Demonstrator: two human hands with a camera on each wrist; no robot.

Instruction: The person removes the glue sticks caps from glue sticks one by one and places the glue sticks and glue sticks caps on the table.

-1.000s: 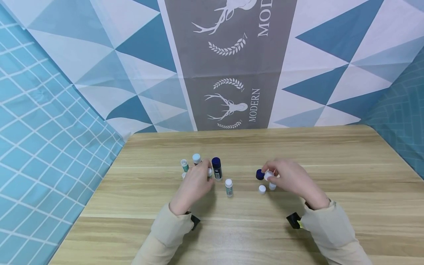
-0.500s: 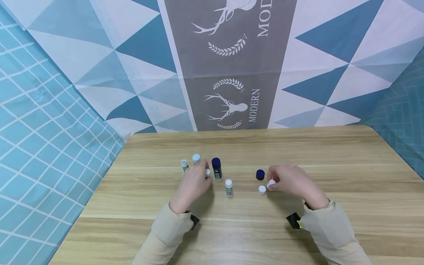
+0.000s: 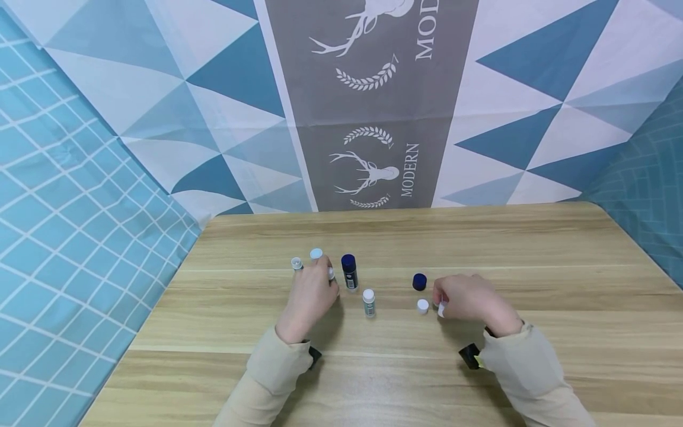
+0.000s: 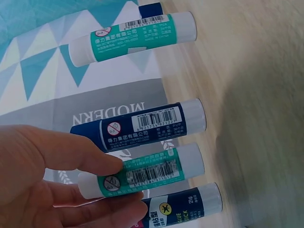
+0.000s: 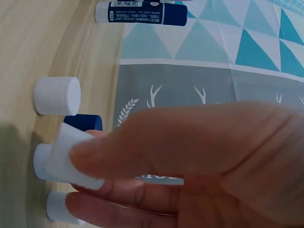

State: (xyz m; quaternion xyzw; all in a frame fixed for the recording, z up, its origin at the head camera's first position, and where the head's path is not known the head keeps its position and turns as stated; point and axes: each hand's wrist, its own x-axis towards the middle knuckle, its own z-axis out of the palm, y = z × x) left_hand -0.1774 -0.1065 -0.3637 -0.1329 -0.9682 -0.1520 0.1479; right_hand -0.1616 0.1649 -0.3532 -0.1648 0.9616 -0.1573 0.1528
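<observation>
My left hand pinches a green glue stick with white ends between thumb and fingers, upright over the table. Close beside it stand a navy glue stick and a dark glue stick partly hidden by my fingers. Another green glue stick stands nearer the front. To the right, my right hand holds a small white cap between thumb and fingers, tilted. Around that hand stand a white cap, a navy cap, and two more white caps partly covered by the held cap and fingers.
An open-topped glue stick and a light-topped one stand behind my left hand. The wooden table ends at a patterned cloth backdrop.
My right hand has carried the white cap a little toward me, past the navy cap. My left hand, with the green glue stick, has shifted slightly left and nearer.
</observation>
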